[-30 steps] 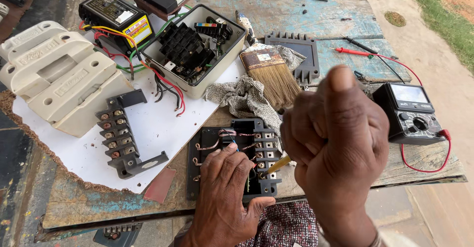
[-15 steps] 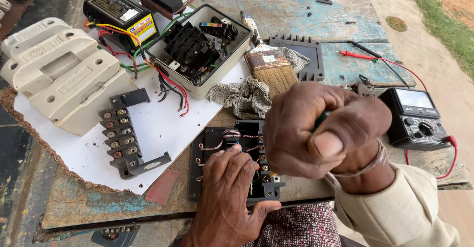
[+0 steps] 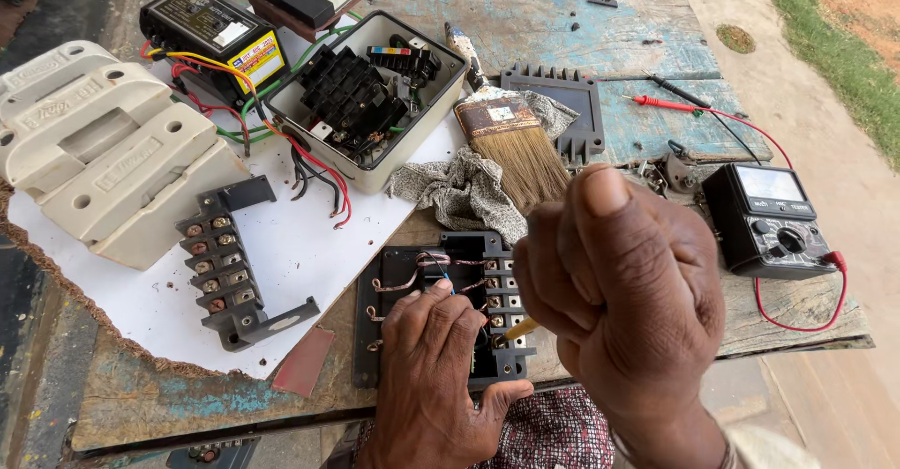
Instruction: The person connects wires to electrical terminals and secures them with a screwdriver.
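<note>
A black terminal base with brass screws and thin copper wires lies at the near edge of the worn table. My left hand presses flat on it, fingers spread over its lower part. My right hand is raised close to the camera and closed around a screwdriver; only its yellowish shaft shows, with the tip at a screw on the base's right row. The screwdriver's handle is hidden inside the fist.
A loose black terminal strip lies on white paper at left, beside cream covers. Behind stand an open meter box with wires, a paintbrush, a grey rag, and an analog multimeter with red leads at right.
My right hand turned and dropped back over the base, with the screwdriver tip on the screws again. The left hand stayed pressed on the base.
</note>
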